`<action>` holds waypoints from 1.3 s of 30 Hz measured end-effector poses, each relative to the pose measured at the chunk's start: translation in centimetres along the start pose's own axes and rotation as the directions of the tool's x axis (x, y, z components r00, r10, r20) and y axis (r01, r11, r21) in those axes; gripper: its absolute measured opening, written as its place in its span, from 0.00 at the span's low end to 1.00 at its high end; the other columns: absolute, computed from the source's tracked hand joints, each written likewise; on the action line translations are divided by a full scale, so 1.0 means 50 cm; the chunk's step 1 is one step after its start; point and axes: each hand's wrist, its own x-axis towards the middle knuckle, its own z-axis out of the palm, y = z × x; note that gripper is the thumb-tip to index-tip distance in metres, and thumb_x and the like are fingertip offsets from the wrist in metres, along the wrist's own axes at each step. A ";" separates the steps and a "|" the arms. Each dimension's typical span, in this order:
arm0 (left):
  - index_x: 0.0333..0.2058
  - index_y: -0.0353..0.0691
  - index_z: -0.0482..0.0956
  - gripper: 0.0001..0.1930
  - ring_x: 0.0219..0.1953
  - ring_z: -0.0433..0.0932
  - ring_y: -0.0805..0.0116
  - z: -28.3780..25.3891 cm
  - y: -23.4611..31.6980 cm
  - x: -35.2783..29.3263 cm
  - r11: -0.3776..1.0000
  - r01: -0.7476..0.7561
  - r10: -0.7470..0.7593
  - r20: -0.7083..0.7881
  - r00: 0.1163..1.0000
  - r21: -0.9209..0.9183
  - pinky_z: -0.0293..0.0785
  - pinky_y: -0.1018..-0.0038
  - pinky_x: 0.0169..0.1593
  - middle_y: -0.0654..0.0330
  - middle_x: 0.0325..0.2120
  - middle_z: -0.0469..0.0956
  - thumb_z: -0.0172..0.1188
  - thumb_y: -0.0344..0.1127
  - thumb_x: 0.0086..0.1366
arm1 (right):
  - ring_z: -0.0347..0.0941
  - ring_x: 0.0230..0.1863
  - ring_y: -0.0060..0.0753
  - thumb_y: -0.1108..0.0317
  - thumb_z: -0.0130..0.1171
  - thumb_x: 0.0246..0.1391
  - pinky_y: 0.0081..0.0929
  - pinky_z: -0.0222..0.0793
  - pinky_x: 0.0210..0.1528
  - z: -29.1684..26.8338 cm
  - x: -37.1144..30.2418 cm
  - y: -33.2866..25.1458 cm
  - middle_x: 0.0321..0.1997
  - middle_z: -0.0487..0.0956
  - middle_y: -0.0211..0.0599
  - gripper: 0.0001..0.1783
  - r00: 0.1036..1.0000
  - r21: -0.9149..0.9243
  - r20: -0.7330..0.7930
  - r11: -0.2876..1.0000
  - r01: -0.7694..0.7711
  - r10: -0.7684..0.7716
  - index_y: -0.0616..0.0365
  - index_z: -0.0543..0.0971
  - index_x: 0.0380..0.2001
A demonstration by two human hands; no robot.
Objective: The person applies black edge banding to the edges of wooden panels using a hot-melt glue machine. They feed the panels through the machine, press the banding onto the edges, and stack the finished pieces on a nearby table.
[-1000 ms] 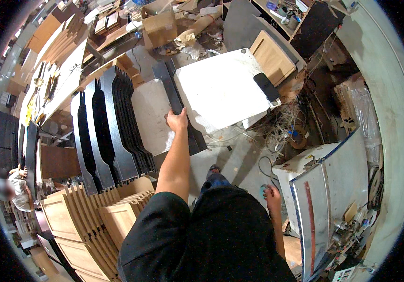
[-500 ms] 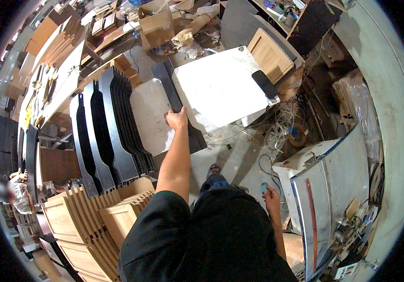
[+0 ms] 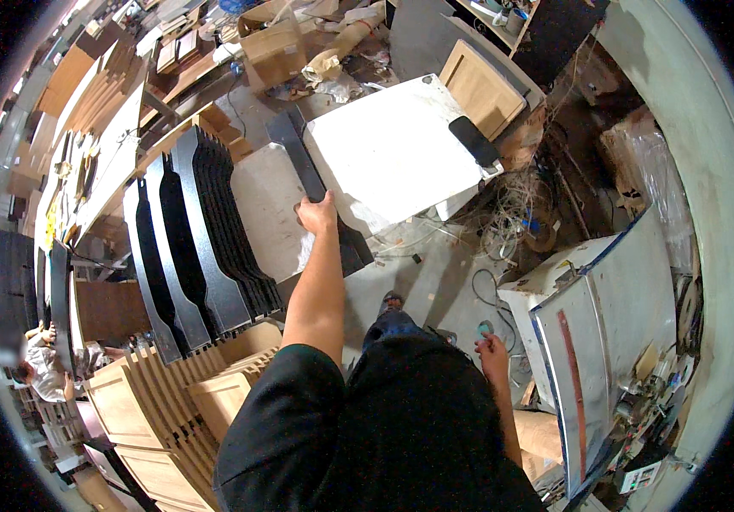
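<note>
The left hand (image 3: 317, 212) is gripping one long black shaped panel (image 3: 316, 183), which is lying along the edge of the white desk (image 3: 393, 154). A row of matching black panels (image 3: 192, 235) is standing stacked just to its left, so most look already sorted. The right hand (image 3: 493, 350) is hanging low beside the hip; whether it is holding anything I cannot tell.

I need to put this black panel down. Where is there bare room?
The white tabletop is mostly bare between the left hand and the phone. The floor right of it is tangled with cables; the black panel stack fills the left.
</note>
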 end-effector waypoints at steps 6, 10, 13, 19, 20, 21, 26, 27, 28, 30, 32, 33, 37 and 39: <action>0.56 0.35 0.87 0.36 0.56 0.82 0.39 0.008 -0.005 0.012 1.000 -0.007 0.007 0.004 1.000 -0.027 0.80 0.51 0.62 0.42 0.54 0.81 0.82 0.52 0.53 | 0.85 0.43 0.31 0.64 0.61 0.71 0.31 0.79 0.48 0.008 -0.014 -0.016 0.47 0.88 0.40 0.24 0.998 0.037 -0.022 0.997 -0.061 0.062 0.62 0.78 0.66; 0.56 0.34 0.86 0.37 0.55 0.82 0.39 0.008 -0.008 0.019 1.000 -0.030 0.030 0.001 1.000 0.002 0.80 0.51 0.62 0.42 0.55 0.81 0.82 0.53 0.54 | 0.85 0.43 0.31 0.64 0.61 0.72 0.30 0.79 0.47 0.008 -0.025 0.003 0.47 0.88 0.39 0.23 0.999 0.039 -0.031 0.999 -0.032 0.033 0.63 0.79 0.65; 0.55 0.33 0.87 0.36 0.55 0.83 0.38 0.008 0.014 0.008 1.000 -0.025 0.024 0.018 1.000 0.013 0.79 0.51 0.61 0.42 0.53 0.82 0.82 0.53 0.54 | 0.84 0.42 0.31 0.65 0.62 0.72 0.30 0.80 0.46 0.012 -0.051 0.031 0.45 0.87 0.39 0.22 0.997 0.052 -0.060 0.998 -0.046 0.049 0.64 0.80 0.63; 0.53 0.33 0.87 0.35 0.55 0.83 0.39 0.002 -0.004 0.016 0.999 -0.020 0.018 0.049 0.999 0.031 0.79 0.49 0.61 0.42 0.52 0.82 0.82 0.55 0.55 | 0.84 0.42 0.31 0.65 0.64 0.71 0.31 0.81 0.49 0.033 -0.115 0.077 0.44 0.87 0.40 0.21 0.996 0.087 -0.088 0.996 -0.014 0.021 0.65 0.80 0.61; 0.53 0.32 0.87 0.35 0.55 0.83 0.39 0.005 0.009 -0.011 0.998 -0.023 0.020 0.060 0.998 0.057 0.80 0.50 0.61 0.42 0.52 0.82 0.82 0.55 0.55 | 0.84 0.42 0.31 0.65 0.64 0.72 0.31 0.81 0.49 0.034 -0.131 0.110 0.45 0.87 0.39 0.21 0.993 0.046 -0.117 0.999 -0.014 0.020 0.65 0.81 0.61; 0.53 0.32 0.87 0.36 0.55 0.83 0.40 0.001 0.017 -0.024 0.996 -0.030 0.025 0.056 0.998 0.080 0.80 0.50 0.61 0.42 0.51 0.83 0.82 0.56 0.55 | 0.84 0.42 0.31 0.64 0.64 0.72 0.31 0.81 0.50 0.036 -0.141 0.136 0.45 0.87 0.39 0.20 0.991 0.011 -0.136 1.000 -0.005 0.007 0.65 0.81 0.61; 0.48 0.26 0.85 0.45 0.50 0.87 0.39 -0.014 0.007 -0.018 0.972 -0.056 0.054 0.017 0.998 0.229 0.83 0.52 0.59 0.40 0.48 0.86 0.77 0.71 0.55 | 0.85 0.44 0.33 0.64 0.64 0.72 0.31 0.80 0.50 0.005 -0.209 0.151 0.46 0.87 0.39 0.20 0.993 0.031 -0.115 0.999 -0.025 0.029 0.61 0.81 0.61; 0.52 0.29 0.84 0.49 0.51 0.87 0.43 -0.025 0.006 -0.012 0.953 -0.024 0.056 -0.097 0.994 0.304 0.84 0.49 0.56 0.43 0.48 0.85 0.73 0.77 0.56 | 0.85 0.44 0.34 0.64 0.64 0.72 0.32 0.80 0.51 -0.009 -0.217 0.152 0.46 0.87 0.39 0.20 0.993 0.067 -0.107 0.997 -0.039 0.046 0.61 0.81 0.61; 0.61 0.31 0.77 0.53 0.54 0.85 0.43 -0.033 0.002 -0.017 0.935 -0.073 0.131 -0.147 0.981 0.347 0.83 0.49 0.56 0.42 0.53 0.82 0.66 0.80 0.60 | 0.85 0.45 0.34 0.64 0.65 0.72 0.32 0.80 0.51 -0.019 -0.220 0.150 0.47 0.88 0.41 0.20 0.992 0.088 -0.118 0.996 -0.034 0.045 0.61 0.81 0.61; 0.73 0.33 0.67 0.55 0.56 0.81 0.41 -0.047 -0.026 -0.047 0.889 -0.254 0.373 -0.283 0.884 0.380 0.79 0.47 0.60 0.39 0.59 0.77 0.55 0.80 0.69 | 0.86 0.47 0.35 0.63 0.66 0.71 0.33 0.81 0.52 -0.039 -0.256 0.190 0.49 0.88 0.43 0.21 0.986 0.187 -0.156 0.982 -0.022 0.051 0.61 0.81 0.61; 0.74 0.37 0.67 0.48 0.65 0.75 0.41 -0.055 -0.028 -0.145 0.841 -0.464 0.517 -0.159 0.841 0.277 0.74 0.45 0.66 0.40 0.66 0.72 0.64 0.70 0.70 | 0.86 0.49 0.35 0.62 0.67 0.71 0.34 0.81 0.52 -0.067 -0.287 0.251 0.50 0.88 0.45 0.22 0.977 0.209 -0.204 0.978 -0.026 0.069 0.61 0.81 0.61; 0.74 0.43 0.68 0.41 0.68 0.72 0.44 -0.051 -0.020 -0.289 0.765 -0.618 0.643 -0.198 0.740 0.179 0.71 0.45 0.67 0.45 0.68 0.71 0.66 0.61 0.73 | 0.86 0.49 0.35 0.61 0.67 0.71 0.34 0.81 0.52 -0.105 -0.314 0.273 0.50 0.88 0.46 0.22 0.970 0.161 -0.220 0.985 -0.066 0.101 0.60 0.80 0.62; 0.75 0.49 0.67 0.35 0.70 0.67 0.42 -0.023 -0.117 -0.592 0.541 -0.815 0.823 0.065 0.564 0.208 0.62 0.40 0.69 0.48 0.69 0.68 0.64 0.50 0.73 | 0.88 0.47 0.42 0.66 0.66 0.69 0.41 0.84 0.49 -0.173 -0.378 0.404 0.46 0.88 0.47 0.21 0.939 0.290 -0.340 0.956 0.047 0.057 0.59 0.78 0.61; 0.75 0.49 0.66 0.38 0.71 0.66 0.40 -0.014 -0.182 -0.773 0.461 -0.879 0.840 0.261 0.476 0.119 0.61 0.40 0.69 0.47 0.67 0.68 0.68 0.46 0.70 | 0.88 0.47 0.46 0.63 0.66 0.68 0.42 0.84 0.49 -0.232 -0.422 0.446 0.47 0.89 0.47 0.21 0.913 0.308 -0.398 0.950 0.047 0.084 0.59 0.80 0.60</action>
